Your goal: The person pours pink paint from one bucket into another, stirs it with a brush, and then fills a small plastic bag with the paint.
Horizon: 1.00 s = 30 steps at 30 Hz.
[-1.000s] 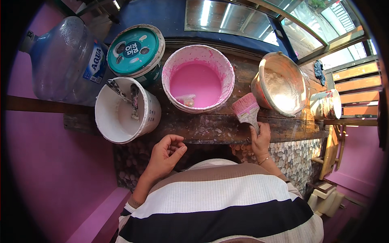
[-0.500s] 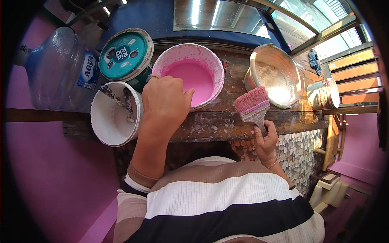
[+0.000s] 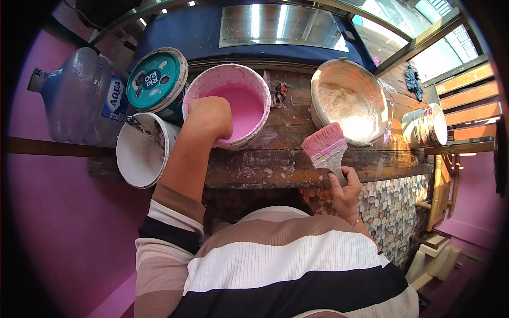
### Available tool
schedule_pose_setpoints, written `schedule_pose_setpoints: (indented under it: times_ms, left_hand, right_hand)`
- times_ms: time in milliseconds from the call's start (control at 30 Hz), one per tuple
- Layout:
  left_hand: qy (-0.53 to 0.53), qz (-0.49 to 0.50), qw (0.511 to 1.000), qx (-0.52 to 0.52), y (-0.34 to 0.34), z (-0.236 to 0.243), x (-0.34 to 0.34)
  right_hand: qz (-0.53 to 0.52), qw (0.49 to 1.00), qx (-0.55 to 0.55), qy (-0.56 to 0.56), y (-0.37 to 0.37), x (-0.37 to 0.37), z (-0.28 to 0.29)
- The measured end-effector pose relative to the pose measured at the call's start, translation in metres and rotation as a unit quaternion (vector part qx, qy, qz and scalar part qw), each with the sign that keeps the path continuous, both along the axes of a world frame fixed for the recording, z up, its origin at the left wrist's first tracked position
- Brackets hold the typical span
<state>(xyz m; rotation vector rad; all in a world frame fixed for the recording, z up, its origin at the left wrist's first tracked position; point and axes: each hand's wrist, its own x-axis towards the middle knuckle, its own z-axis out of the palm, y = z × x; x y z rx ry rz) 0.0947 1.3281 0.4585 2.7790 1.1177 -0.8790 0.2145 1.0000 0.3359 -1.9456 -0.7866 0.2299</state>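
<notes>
A white bucket (image 3: 255,135) of pink paint stands near the table's front edge, its inner wall splashed with pink. My left hand (image 3: 211,117) is closed over the left part of its rim, with the fingertips hidden. In my right hand (image 3: 347,193) is a wide flat paintbrush (image 3: 324,147) with pink-stained bristles, gripped by its handle and pointing up and away from me. The brush is held at the table's front edge, just in front of a large round basin (image 3: 323,100) with whitish residue inside.
At left stand a white bucket (image 3: 127,153) holding a paint-smeared tool, a teal-lidded bucket (image 3: 151,79) and a big clear water bottle (image 3: 79,106). A small stained pail (image 3: 419,127) is at right. Small debris (image 3: 280,94) lies on the wooden table (image 3: 254,169).
The paint bucket has shifted left with my left hand on its rim, uncovering the small debris beside it. My right hand keeps the brush in nearly the same place.
</notes>
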Motion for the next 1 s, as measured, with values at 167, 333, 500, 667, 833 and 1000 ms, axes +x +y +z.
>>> schedule_pose_setpoints:
  times_ms: [167, 333, 500, 667, 833, 1000]
  left_hand:
    - [0.004, -0.019, 0.999, 0.043, -0.002, -0.004, -0.001]
    - [-0.114, 0.025, 0.991, 0.07, 0.029, -0.013, 0.0]
    - [0.071, -0.06, 0.996, -0.001, 0.05, -0.008, 0.021]
    - [-0.051, -0.001, 0.996, 0.076, 0.035, -0.016, 0.03]
    - [-0.084, -0.043, 0.994, 0.046, 0.014, -0.021, 0.043]
    - [-0.062, -0.113, 0.991, -0.04, 0.017, -0.011, 0.033]
  right_hand:
    - [-0.013, 1.0, 0.025, 0.002, -0.003, 0.013, -0.004]
    - [-0.005, 1.0, 0.024, 0.008, 0.001, 0.013, -0.005]
    - [0.01, 1.0, 0.014, 0.014, -0.002, 0.013, -0.003]
    - [0.002, 0.999, 0.004, 0.033, -0.013, 0.015, -0.001]
    - [-0.001, 0.998, -0.003, 0.055, -0.018, 0.012, 0.002]
    - [0.005, 0.998, 0.013, 0.059, -0.019, 0.013, -0.001]
